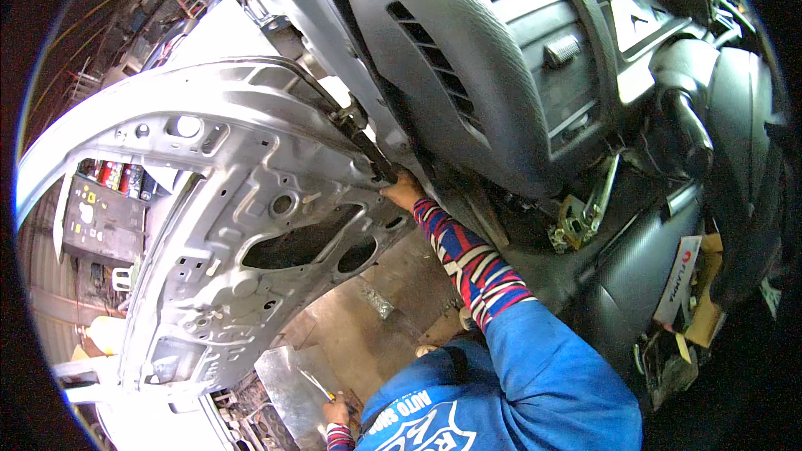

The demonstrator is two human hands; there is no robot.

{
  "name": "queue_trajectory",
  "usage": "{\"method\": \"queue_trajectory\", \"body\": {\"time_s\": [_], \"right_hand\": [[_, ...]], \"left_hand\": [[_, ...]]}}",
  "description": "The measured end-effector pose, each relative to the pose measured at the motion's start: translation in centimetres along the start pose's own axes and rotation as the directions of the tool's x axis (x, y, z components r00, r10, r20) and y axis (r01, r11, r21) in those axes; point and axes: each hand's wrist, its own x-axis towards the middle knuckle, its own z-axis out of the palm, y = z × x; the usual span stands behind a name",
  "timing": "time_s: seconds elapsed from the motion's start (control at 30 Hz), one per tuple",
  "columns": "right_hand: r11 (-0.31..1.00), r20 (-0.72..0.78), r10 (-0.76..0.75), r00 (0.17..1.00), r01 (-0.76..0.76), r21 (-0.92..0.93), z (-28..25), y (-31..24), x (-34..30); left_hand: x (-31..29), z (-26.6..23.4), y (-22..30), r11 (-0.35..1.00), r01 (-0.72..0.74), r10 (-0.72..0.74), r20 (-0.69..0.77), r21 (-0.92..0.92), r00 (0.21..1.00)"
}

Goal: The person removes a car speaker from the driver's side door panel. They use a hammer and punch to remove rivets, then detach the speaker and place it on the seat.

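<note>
Right hand: the right hand (403, 192) is up at the lower end of the black strap (368, 146), which runs between the bare door (242, 200) and the car body, just under the dashboard (468, 75).
Right fingers: bent against the strap's end; I cannot tell whether they grip it or only press on it.
Right arm: stretched up and to the left, striped sleeve (468, 259) nearly straight, wrist in line with the forearm.
Left hand: the left hand (337, 411) is low by the floor, fingers closed round a thin tool (318, 385) with a yellow grip, tip pointing up and left.
Doing it well: it probably helps to keep the fingertips out of the gap at the door's hinge edge, and to keep the tool's tip turned away from the body.
</note>
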Motion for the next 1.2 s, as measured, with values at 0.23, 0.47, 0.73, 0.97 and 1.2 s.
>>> {"method": "queue_trajectory", "body": {"time_s": [0.23, 0.47, 0.73, 0.97, 1.2], "right_hand": [[0.995, 0.137, 0.001, 0.991, -0.015, 0.1, 2.0, 2.9, 3.9], [0.997, 0.169, 0.022, 0.985, -0.033, 0.064, 0.3, -0.6, 2.3], [0.998, 0.166, -0.022, 0.986, 0.012, 0.064, -1.8, 0.7, -0.9], [0.998, 0.218, -0.027, 0.975, 0.012, 0.067, -2.2, 6.3, -2.6], [0.992, 0.342, 0.065, 0.938, -0.098, 0.079, -5.2, 5.6, -4.4]], "left_hand": [[-5.8, 4.6, -3.9, 0.991, 0.122, -0.121, -0.029, 0.047, 0.992], [-8.9, 9.0, -8.3, 0.976, 0.219, -0.219, 0.03, -0.008, 0.975], [-10.8, 9.9, -11.9, 0.948, 0.236, -0.215, 0.115, -0.213, 0.97], [-12.5, 9.0, -12.5, 0.977, 0.205, -0.198, 0.095, -0.063, 0.976], [-11.6, 8.8, -14.9, 0.973, 0.224, -0.214, 0.147, -0.054, 0.966]]}}
